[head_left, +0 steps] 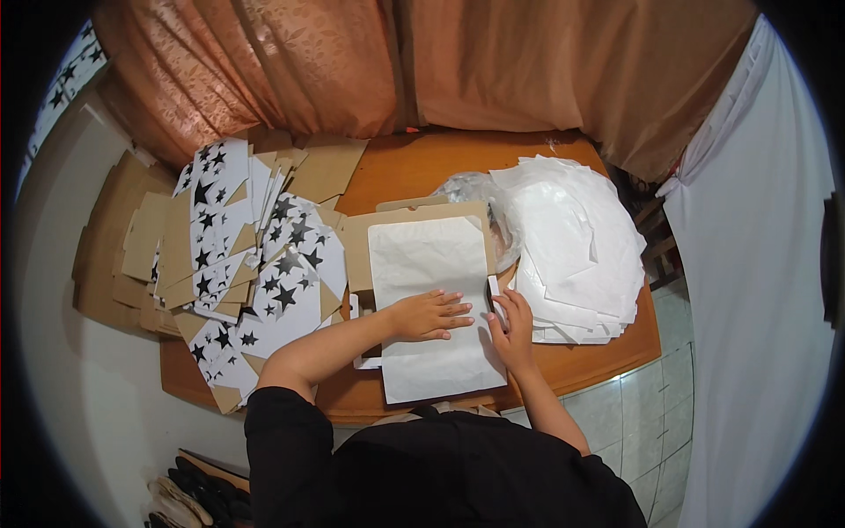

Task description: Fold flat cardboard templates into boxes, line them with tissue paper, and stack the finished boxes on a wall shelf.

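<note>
"What's in the cardboard box (pixel 358 253)?"
"Can't tell; a white sheet (pixel 427 255) lies over it."
"Fingers?"
"Left hand (pixel 427 317): spread flat on the sheet. Right hand (pixel 514 331): curled at its right edge, pinch unclear."

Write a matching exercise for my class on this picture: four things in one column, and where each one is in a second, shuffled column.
Things
1. left hand
2. right hand
3. star-patterned pieces
4. pile of white papers

Places
A. heaped on the right of the table
B. at the right edge of the white sheet
C. among brown cardboard, on the left
D. laid flat across the white sheet

Pairs: 1-D, 2-B, 3-C, 4-A
</note>
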### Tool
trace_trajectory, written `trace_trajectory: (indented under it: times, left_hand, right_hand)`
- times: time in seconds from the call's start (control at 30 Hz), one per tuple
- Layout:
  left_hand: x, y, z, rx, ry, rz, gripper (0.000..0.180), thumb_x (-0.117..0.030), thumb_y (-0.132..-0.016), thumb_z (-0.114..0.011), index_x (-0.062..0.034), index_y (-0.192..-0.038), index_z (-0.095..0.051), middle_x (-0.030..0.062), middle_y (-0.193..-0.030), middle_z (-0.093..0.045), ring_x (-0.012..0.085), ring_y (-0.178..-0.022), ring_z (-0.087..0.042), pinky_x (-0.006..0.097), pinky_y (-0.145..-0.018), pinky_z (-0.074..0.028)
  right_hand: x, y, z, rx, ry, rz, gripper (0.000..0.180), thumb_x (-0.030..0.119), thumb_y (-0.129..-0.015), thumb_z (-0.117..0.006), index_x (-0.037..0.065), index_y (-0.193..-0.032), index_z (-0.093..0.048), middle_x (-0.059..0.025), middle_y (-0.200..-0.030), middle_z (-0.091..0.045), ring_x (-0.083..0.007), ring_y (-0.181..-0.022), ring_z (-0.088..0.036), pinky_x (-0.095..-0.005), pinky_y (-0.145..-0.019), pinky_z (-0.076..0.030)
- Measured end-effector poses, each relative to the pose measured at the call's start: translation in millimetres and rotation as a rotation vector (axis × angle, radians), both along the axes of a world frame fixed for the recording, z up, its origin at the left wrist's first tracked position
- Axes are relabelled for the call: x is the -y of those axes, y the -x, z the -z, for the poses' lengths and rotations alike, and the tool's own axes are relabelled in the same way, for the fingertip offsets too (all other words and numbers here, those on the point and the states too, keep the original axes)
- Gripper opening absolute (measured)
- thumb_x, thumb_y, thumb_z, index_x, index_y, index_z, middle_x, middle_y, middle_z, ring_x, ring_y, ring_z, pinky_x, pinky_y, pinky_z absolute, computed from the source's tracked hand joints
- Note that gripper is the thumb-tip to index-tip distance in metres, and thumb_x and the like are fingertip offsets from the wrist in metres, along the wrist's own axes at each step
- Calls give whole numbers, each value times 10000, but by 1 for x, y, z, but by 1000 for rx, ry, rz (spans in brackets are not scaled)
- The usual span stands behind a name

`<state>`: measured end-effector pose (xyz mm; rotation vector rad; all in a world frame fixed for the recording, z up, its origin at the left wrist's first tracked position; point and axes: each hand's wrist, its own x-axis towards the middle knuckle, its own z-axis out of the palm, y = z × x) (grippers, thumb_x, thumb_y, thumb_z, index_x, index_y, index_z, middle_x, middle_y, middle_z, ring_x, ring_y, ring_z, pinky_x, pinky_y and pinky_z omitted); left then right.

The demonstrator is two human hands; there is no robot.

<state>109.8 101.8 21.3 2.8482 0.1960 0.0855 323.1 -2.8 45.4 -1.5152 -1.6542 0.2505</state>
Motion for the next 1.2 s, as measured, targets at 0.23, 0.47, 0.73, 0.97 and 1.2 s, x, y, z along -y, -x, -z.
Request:
trace_trajectory:
  times: [0.23, 0.47, 0.73, 0.97, 1.2]
  left_hand:
    - [-6, -5, 34, -83, 92, 48, 504, -446, -950, -319, -218, -1399, -319, 78, -1454, -284, 334, -1348, -222, 501, -1078, -228]
    - [-7, -2, 67, -132, 153, 67, 492, -435, -958, -294, -225, -1403, -303, 66, -1473, -239, 325, -1358, -196, 498, -1085, -217]
    - [-11, -3, 63, -140, 216, 97, 486, -416, -963, -297, -210, -1402, -302, 86, -1472, -238, 300, -1358, -212, 475, -1092, -218]
    - [18, 27, -14, -649, 122, -136, 504, -384, -948, -350, -52, -1326, -385, 114, -1410, -366, 292, -1270, -386, 426, -1042, -305]
    - [36, 66, 21, -821, -10, -445, 457, -293, -891, -441, -61, -1284, -460, 103, -1383, -412, 282, -1220, -443, 410, -1012, -336]
  right_hand:
    - [9, -14, 8, -296, 95, 38, 254, 124, -819, -572, 19, -1049, -586, -188, -1176, -518, -351, -1121, -464, -412, -967, -341]
    - [12, -11, 5, -328, 148, 49, 210, 107, -839, -544, 5, -1015, -598, -183, -1148, -533, -328, -1089, -481, -392, -953, -356]
    - [4, 1, 5, -308, 111, 18, 205, 136, -839, -547, 19, -998, -602, -145, -1079, -584, -319, -1052, -507, -392, -920, -364]
    - [12, 1, -38, 79, 338, -449, 292, 224, -764, -641, 122, -1037, -630, -30, -1025, -634, -200, -1030, -551, -503, -1033, -218]
    - [18, 12, -33, 252, 470, -563, 182, 111, -785, -554, 85, -933, -656, -71, -863, -665, -249, -861, -621, -567, -1064, -158]
